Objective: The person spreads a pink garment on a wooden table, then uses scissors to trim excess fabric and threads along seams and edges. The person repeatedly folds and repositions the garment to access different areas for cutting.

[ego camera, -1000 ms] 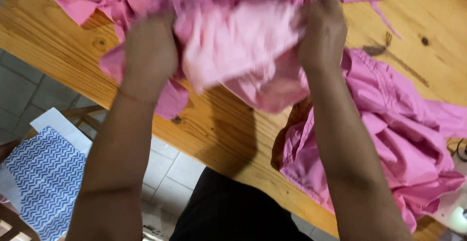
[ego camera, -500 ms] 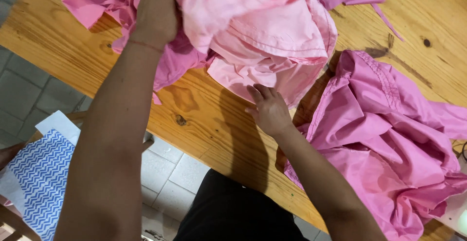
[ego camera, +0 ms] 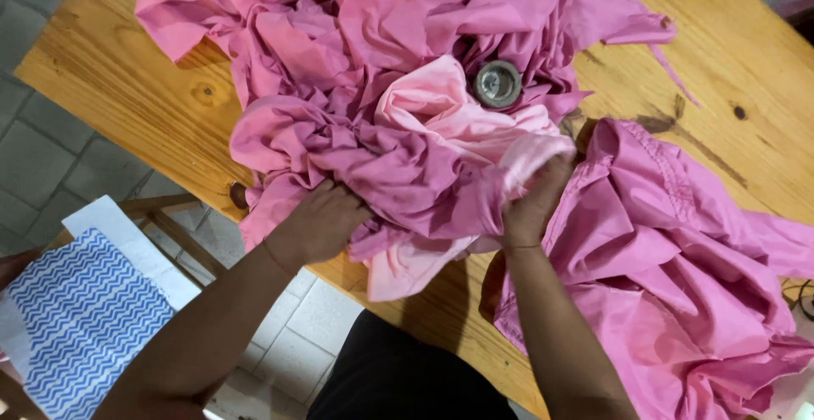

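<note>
A big heap of pink cloth (ego camera: 373,72) lies crumpled on a wooden table (ego camera: 127,89). A paler pink piece (ego camera: 441,115) sits in its middle, with a round grey metal object (ego camera: 497,83) resting on top. My left hand (ego camera: 320,221) grips the darker pink folds at the heap's near edge. My right hand (ego camera: 534,204) clutches the pale pink cloth at its right side, fingers partly buried in it. A second pile of pink cloth (ego camera: 670,267) lies to the right of my right hand.
A white and blue zigzag-patterned cloth (ego camera: 80,314) lies over a wooden chair at the lower left, beyond the table's near edge. Grey floor tiles (ego camera: 34,157) show below. A dark cable (ego camera: 801,297) peeks in at the far right.
The cloth was lifted in both hands a second ago; now it lies down on the table. Both hands have dropped to the heap's near edge and gripped it. The round metal object has come into view.
</note>
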